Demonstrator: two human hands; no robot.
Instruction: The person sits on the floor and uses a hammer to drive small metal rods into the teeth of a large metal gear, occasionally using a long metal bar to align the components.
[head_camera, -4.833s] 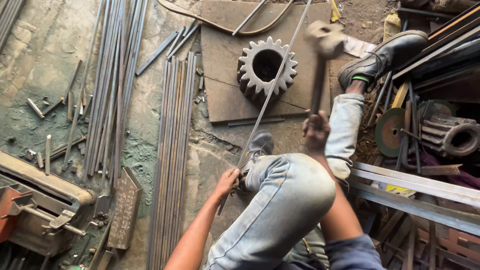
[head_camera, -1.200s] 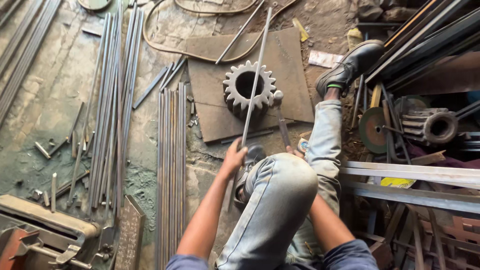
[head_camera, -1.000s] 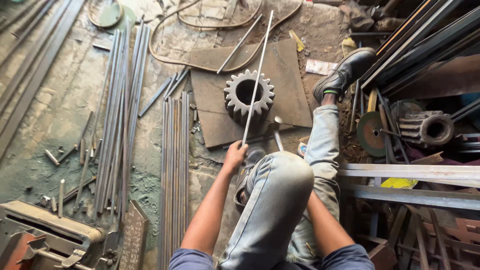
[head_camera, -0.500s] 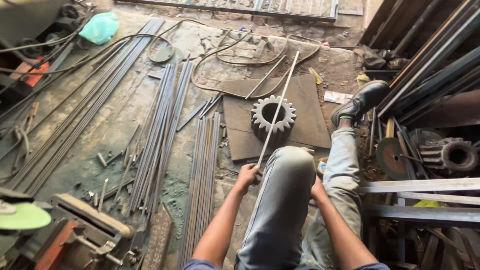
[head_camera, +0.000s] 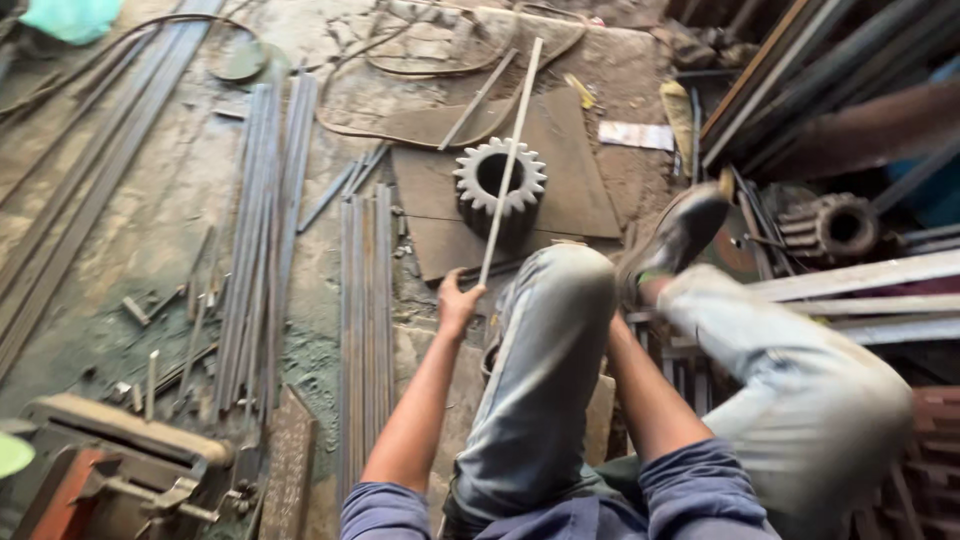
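Observation:
My left hand (head_camera: 458, 303) grips the near end of a long thin metal rod (head_camera: 508, 165). The rod slants away across a big toothed steel gear (head_camera: 500, 180), which stands on a flat metal plate (head_camera: 580, 190) on the floor. My bent left knee in pale jeans (head_camera: 555, 310) rises just right of that hand. My right forearm (head_camera: 640, 385) runs down behind this knee, so my right hand is hidden. My right leg is drawn up, its black shoe (head_camera: 680, 232) lifted near the plate's right edge.
Bundles of long steel rods (head_camera: 262, 240) and flat bars (head_camera: 366, 300) lie on the floor to the left. A metal machine (head_camera: 120, 470) sits at the bottom left. A second gear (head_camera: 838, 228), angle bars (head_camera: 850, 285) and stacked steel crowd the right. A hose (head_camera: 420, 112) loops beyond the plate.
My right leg has pulled back from its stretched position and the shoe is now lifted near the plate. My left hand keeps its hold on the rod. The hammer seen earlier is out of sight.

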